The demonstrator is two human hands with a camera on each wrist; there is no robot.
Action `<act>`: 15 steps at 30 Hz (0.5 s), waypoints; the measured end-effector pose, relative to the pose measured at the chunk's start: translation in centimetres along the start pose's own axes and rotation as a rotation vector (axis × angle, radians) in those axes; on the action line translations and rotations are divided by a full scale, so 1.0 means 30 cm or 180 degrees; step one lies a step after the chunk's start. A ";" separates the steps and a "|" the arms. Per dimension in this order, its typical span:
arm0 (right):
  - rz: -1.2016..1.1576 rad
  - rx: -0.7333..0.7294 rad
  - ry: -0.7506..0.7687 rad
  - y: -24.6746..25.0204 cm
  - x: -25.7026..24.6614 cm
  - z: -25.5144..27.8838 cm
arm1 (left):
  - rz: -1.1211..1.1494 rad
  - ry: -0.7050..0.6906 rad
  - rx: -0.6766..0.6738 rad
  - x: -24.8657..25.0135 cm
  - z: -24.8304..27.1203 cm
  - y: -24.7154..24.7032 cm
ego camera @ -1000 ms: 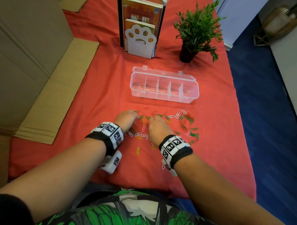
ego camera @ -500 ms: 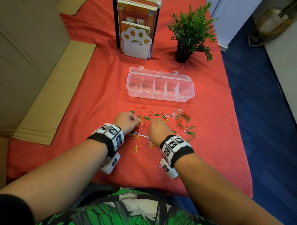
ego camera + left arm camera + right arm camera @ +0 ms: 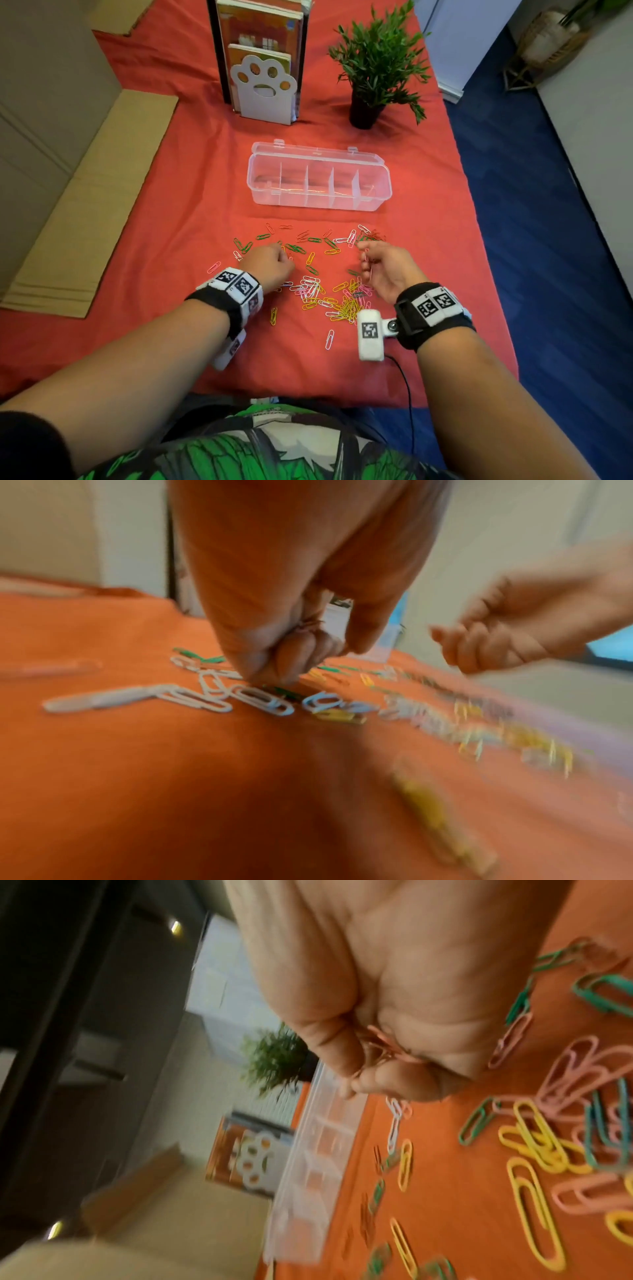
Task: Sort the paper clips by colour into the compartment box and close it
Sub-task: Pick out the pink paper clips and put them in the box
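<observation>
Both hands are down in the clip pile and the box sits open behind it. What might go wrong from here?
1. The right hand holds a bunch of red clips; some may slip from that grip before reaching the compartment box.
2. Red clips blend into the red cloth, so some may be missed.
3. Near the yellow clips, colours overlap; a scoop may mix them.

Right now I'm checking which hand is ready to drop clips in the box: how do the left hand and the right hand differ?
1. The left hand is down among the scattered paper clips on the cloth; the right hand is raised off it.
2. The left hand faces knuckles up, the right hand is turned palm inward.
Shared: each hand's curled fingers hold reddish-pink clips, and both are short of the compartment box.
</observation>
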State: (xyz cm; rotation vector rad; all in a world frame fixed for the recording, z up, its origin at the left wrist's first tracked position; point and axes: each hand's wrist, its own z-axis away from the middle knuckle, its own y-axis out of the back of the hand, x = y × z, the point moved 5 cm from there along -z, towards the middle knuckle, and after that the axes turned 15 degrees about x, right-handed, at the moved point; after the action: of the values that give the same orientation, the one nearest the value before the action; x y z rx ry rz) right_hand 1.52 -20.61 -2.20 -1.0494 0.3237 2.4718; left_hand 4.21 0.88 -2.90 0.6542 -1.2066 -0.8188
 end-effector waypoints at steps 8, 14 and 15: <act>-0.0637 0.0093 -0.0512 0.098 -0.017 -0.005 | 0.3583 0.2111 -0.1176 0.059 0.024 -0.027; 0.0151 0.0243 -0.0306 0.065 -0.005 -0.027 | 0.3258 0.1960 -0.0928 0.124 -0.011 -0.029; 0.0208 0.0231 -0.0210 0.047 -0.023 -0.025 | 0.3246 0.1915 -0.0835 0.134 -0.031 -0.009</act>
State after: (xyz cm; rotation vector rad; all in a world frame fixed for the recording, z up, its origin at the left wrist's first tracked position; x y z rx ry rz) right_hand 1.74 -22.33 -2.16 -0.9395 0.4300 2.5261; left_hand 5.64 -2.59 -1.19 -0.0008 -0.7000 0.0994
